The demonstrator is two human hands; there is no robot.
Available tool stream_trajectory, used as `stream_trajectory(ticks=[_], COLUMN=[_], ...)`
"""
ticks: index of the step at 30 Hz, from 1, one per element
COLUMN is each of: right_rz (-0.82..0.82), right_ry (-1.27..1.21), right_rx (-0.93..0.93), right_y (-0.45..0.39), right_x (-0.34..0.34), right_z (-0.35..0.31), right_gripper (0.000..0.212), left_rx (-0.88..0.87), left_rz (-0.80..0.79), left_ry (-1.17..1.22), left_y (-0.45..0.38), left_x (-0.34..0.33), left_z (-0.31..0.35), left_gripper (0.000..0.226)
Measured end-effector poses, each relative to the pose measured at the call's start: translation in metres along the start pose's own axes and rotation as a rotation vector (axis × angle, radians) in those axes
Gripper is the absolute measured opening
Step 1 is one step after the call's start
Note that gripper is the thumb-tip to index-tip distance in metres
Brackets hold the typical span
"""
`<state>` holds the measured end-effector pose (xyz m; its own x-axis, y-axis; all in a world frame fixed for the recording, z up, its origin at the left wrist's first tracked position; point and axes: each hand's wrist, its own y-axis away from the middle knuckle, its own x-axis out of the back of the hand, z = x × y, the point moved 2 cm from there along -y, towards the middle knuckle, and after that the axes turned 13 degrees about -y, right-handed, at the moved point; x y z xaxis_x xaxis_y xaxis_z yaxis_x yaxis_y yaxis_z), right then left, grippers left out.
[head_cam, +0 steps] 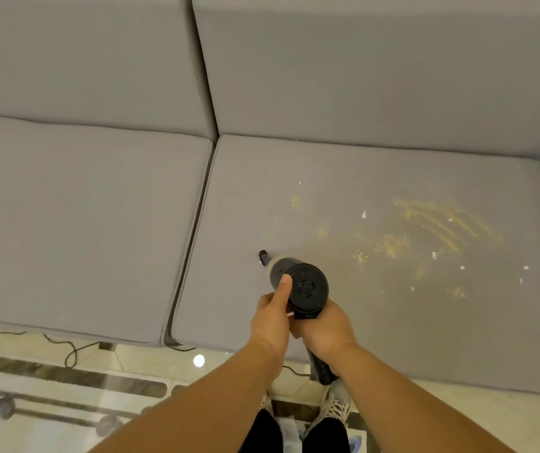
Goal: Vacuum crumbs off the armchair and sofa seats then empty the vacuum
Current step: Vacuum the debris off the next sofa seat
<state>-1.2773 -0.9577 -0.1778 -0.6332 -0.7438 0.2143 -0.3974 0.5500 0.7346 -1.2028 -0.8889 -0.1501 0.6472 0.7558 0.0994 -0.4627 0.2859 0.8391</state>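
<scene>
Vacuum: your black handheld vacuum (pixel 298 286) points away from you over the right seat cushion (pixel 376 256), rear disc facing the camera, nozzle (pixel 263 256) at or just above the fabric; contact cannot be told.
Right grip: your right hand (pixel 322 331) is wrapped around the vacuum's handle below the body.
Left grip: your left hand (pixel 270 322) is closed against the left side of the same handle, thumb (pixel 283 284) pressed up on the rim of the rear disc.
Crumbs: yellow crumbs (pixel 441 223) and white flecks lie to the right of and beyond your grips, well apart from the nozzle.
Seam: the gap (pixel 193 243) between the two seat cushions runs just left of the nozzle.
Open room: bare fabric lies ahead of the nozzle up to the back cushion (pixel 376 67); the left seat cushion (pixel 76 223) is bare too.
Front edge: the seat's front edge sits below your grips, with patterned floor tiles (pixel 66 387) beneath.
Cable: a thin black cable (pixel 72 351) loops on the floor, left of and below your grips.
</scene>
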Motion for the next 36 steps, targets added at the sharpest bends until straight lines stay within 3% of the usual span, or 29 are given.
stream_trajectory(ticks=[9, 15, 29, 36], right_rz=[0.126, 0.193, 0.065, 0.189], right_ry=[0.027, -0.010, -0.074, -0.109], right_rx=[-0.005, -0.001, 0.012, 0.041], right_y=[-0.002, -0.013, -0.041, -0.043], right_x=[0.076, 0.115, 0.099, 0.117], right_z=[0.021, 0.030, 0.015, 0.016], right_gripper=[0.034, 0.039, 0.037, 0.040], left_rx=[0.013, 0.026, -0.024, -0.022], left_rz=[-0.137, -0.195, -0.053, -0.142], left_ry=[-0.033, -0.066, -0.035, -0.019], left_y=[0.018, 0.015, -0.007, -0.008], left_x=[-0.074, -0.118, -0.110, -0.129], left_z=[0.004, 0.012, 0.025, 0.032], left_gripper=[0.035, 0.045, 0.043, 0.042])
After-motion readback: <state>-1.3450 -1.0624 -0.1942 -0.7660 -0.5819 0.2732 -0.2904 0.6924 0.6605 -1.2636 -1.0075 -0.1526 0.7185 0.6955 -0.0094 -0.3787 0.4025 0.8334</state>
